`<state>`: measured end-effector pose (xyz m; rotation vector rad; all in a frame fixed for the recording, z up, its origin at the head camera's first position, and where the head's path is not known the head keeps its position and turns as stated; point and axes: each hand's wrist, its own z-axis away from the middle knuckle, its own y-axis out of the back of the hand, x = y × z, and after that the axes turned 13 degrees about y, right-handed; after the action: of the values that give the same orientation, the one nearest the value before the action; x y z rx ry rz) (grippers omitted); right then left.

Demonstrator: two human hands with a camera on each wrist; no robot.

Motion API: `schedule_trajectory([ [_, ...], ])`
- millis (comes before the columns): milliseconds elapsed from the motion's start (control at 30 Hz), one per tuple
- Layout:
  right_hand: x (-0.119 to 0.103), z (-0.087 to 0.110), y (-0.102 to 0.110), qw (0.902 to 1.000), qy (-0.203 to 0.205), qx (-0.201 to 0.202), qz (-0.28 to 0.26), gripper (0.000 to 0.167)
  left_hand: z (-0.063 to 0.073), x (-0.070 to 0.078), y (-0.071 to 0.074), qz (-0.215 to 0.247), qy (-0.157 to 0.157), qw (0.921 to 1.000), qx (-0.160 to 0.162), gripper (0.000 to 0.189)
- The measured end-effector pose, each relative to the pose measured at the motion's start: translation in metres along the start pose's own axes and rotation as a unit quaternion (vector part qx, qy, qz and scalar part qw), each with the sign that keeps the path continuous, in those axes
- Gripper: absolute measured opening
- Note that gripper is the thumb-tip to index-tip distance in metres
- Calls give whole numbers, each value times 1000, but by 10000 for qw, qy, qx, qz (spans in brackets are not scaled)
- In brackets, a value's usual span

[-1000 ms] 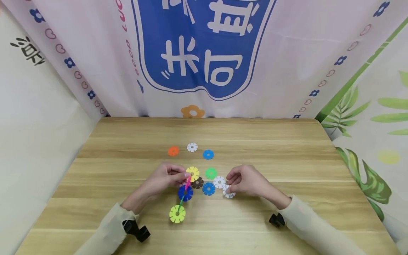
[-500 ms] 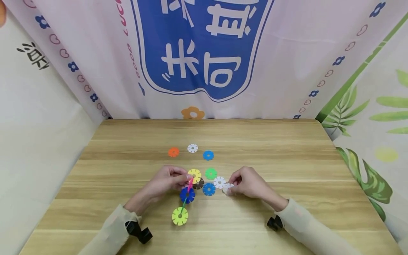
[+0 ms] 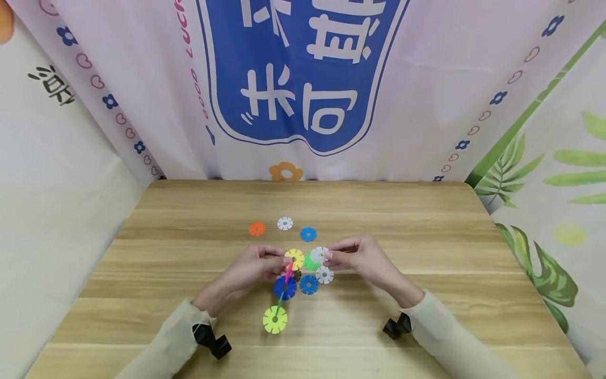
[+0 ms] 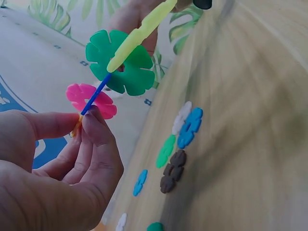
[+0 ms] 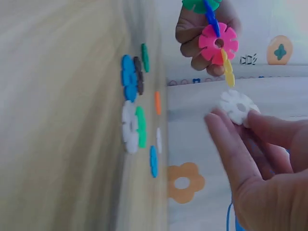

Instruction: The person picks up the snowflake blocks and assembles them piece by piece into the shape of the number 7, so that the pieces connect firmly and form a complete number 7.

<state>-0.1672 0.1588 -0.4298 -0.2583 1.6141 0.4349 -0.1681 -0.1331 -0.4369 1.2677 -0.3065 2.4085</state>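
Observation:
My left hand (image 3: 255, 266) pinches the yellow disc (image 3: 296, 253) at one end of a chain of notched plastic discs. A pink disc (image 5: 208, 42), a dark blue disc (image 3: 285, 295), a green disc (image 4: 139, 79) and a yellow-green disc (image 3: 269, 322) follow along the chain, slotted edge to edge at angles. Between thumb and fingers, my right hand (image 3: 366, 258) holds a white notched disc (image 5: 230, 107) above the table. In the right wrist view this disc is just short of the yellow one, with a small gap between them.
Under the hands, a blue disc (image 3: 303, 285), a brown disc (image 3: 298, 277), a light green disc (image 3: 310, 265) and a white disc (image 3: 324, 281) lie close together on the wooden table (image 3: 402, 221). Farther back lie an orange disc (image 3: 253, 229) and others. A dark green disc (image 5: 145, 57) lies leftward.
My right hand has picked the white disc up off the table and brought it left and up, close to the chain. My left hand has shifted slightly right with the chain.

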Motion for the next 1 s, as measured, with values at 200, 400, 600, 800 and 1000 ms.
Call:
schedule_trajectory([
  [200, -7, -2, -8, 9973, 649, 265, -234, 27, -4, 3, -3, 112, -54, 9999, -34, 18],
  [400, -5, -3, -13, 9939, 985, 494, -67, 22, -5, 4, -5, 204, -76, 9998, -34, 18],
  [600, -2, -2, -12, 9909, 1188, 556, 291, 20, -8, 5, -6, 458, -184, 9987, -146, 15],
  [800, 2, -2, -12, 9880, 1361, 595, 420, 19, -11, 5, -8, 629, -279, 9969, -373, 9],
  [1000, 5, -2, -17, 9799, 1709, 689, 770, 16, -12, 5, -7, 731, -253, 9965, -310, 10],
])
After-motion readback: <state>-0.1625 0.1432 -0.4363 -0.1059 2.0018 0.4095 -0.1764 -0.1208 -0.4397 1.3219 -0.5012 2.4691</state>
